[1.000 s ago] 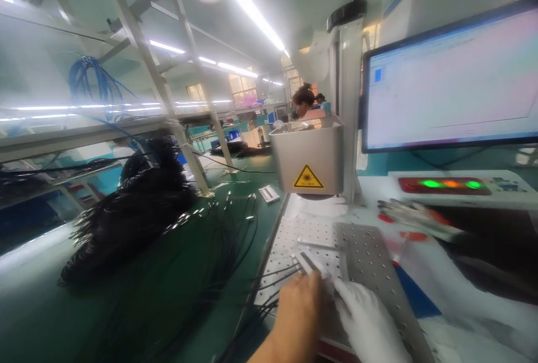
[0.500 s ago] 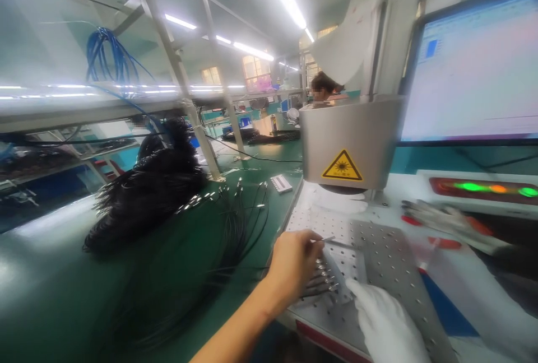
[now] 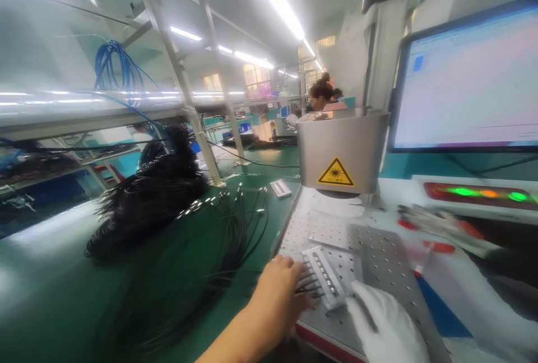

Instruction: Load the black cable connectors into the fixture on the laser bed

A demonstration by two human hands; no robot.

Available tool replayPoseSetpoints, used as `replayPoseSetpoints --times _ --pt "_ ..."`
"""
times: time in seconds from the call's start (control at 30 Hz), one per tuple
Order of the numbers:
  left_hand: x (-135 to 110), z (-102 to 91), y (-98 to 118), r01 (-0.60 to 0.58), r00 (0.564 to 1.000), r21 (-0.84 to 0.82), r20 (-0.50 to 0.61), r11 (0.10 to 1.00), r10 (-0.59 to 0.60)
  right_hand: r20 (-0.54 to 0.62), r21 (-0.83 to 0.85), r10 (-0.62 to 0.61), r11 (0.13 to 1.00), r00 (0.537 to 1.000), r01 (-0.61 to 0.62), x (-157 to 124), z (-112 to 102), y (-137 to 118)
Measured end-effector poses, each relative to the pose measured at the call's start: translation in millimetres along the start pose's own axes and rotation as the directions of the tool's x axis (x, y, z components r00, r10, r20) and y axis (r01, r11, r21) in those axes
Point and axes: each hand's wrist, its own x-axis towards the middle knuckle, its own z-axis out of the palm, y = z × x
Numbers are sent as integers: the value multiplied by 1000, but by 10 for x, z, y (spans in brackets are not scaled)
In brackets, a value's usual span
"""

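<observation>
A slotted metal fixture [image 3: 323,274] lies on the perforated plate, with a row of small metal connectors showing through its slot. Black cables [image 3: 307,281] run out of its left side. My bare left hand [image 3: 279,290] is closed around these cables beside the fixture, its fingertips partly hidden. At the fixture's lower right edge is my right hand [image 3: 382,321], in a white glove. Its thumb and fingers are apart with a dark gap between them, and a fingertip is at or very near the fixture. No held object shows in it.
A laser-marked housing [image 3: 341,153] overhangs the perforated plate [image 3: 386,262]. Behind it stands a monitor [image 3: 466,77]. Gloves [image 3: 437,220] lie at right. Loose cables [image 3: 235,223] and a large black cable bundle [image 3: 147,200] cover the green table; a second slotted block [image 3: 281,188] lies there. People are farther back.
The left hand has let go of a thin metal strip and moved down and left onto the cables. The connectors, bare before, now show through the slotted piece. The right hand stays near its edge.
</observation>
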Motion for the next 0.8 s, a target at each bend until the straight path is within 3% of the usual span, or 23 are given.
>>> replayPoseSetpoints --times 0.2,0.33,0.43,0.57,0.7,0.8 --pt "-214 141 -471 109 991 324 37 940 -127 232 13 -97 995 968 97 120 71 -329" --pt "-211 394 -597 74 990 452 -139 889 -11 259 -58 -52 996 965 70 168 202 -424" --pt "-197 614 -508 39 978 453 -198 891 58 239 -101 -65 991 969 91 168 271 -273" --pt "-121 868 -181 9 963 394 -252 919 98 295 -167 -58 980 954 111 284 234 18" --pt "-19 975 117 6 967 353 -239 936 84 464 -184 33 981 885 60 540 46 80" --pt "-43 1009 125 -5 952 382 -281 924 122 532 -185 117 983 839 -20 660 -57 23"
